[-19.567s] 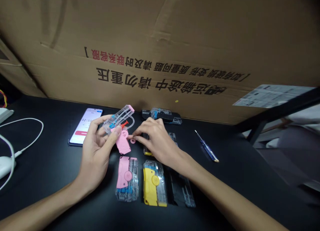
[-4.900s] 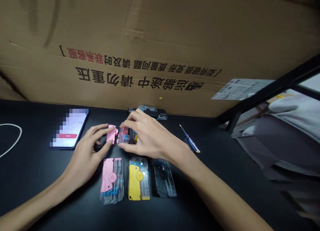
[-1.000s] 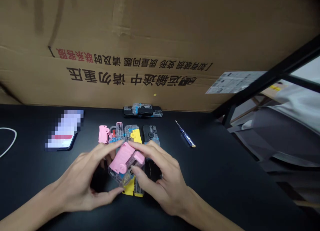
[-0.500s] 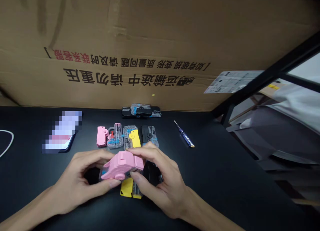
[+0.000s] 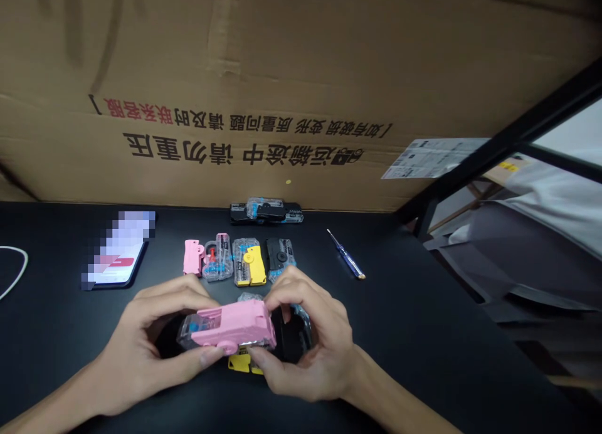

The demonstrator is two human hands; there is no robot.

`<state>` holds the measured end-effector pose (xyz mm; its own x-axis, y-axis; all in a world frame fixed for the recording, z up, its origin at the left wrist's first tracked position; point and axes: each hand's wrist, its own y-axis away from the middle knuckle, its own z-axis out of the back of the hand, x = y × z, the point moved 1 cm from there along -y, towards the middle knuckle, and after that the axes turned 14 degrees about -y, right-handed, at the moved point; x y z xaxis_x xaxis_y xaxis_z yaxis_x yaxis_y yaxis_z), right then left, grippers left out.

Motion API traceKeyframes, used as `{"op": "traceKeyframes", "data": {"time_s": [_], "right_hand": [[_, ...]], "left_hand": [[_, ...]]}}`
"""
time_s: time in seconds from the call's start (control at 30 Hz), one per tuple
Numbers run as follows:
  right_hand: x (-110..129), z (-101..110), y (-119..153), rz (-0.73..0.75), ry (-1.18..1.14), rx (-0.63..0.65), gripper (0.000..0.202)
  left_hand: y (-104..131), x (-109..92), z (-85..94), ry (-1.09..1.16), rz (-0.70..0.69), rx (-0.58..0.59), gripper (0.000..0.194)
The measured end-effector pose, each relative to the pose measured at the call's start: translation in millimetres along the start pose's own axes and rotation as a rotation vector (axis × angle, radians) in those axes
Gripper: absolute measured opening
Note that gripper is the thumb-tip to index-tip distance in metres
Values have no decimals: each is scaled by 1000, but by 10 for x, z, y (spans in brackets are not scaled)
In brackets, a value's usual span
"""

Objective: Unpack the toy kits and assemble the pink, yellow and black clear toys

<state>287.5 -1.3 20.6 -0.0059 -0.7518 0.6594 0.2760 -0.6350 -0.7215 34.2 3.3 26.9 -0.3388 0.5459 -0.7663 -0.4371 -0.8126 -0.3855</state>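
Between my hands, above the table, is a pink-and-clear plastic device with a round pink knob on its near side and a bit of blue inside its clear left end. My left hand is closed on that left part, thumb beside the knob. At the opposite end, the thumb and fingers of my right hand pinch the pink part. Beneath them lie a yellow-and-clear piece and a black piece, both partly hidden.
Several similar devices lie in a row behind my hands: pink, yellow and black. More black ones are stacked by the cardboard box. A phone lies left, a screwdriver right.
The pink device has swung flatter between my hands and dropped slightly, showing more of its clear left end. My right hand has shifted a little to the right with it.
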Motion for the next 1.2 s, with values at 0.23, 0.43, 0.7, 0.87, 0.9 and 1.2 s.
{"op": "traceKeyframes", "data": {"time_s": [0.23,0.43,0.7,0.87,0.9,1.2], "right_hand": [[-47,-67,53,-28,45,72,30],[7,-45,48,-365,-28,26,23],[48,-75,42,-58,352,-136,40],[62,-121,63,57,329,1,24],[60,-125,67,55,329,4,24],[90,-99,69,37,328,-68,31]], "left_hand": [[26,-12,-24,114,150,-55,12],[26,-28,-120,469,433,27,27],[64,-2,-145,375,492,-11,34],[110,-27,-168,368,451,90,31],[111,-31,-171,350,439,98,29],[55,-109,-127,132,302,58,17]]}}
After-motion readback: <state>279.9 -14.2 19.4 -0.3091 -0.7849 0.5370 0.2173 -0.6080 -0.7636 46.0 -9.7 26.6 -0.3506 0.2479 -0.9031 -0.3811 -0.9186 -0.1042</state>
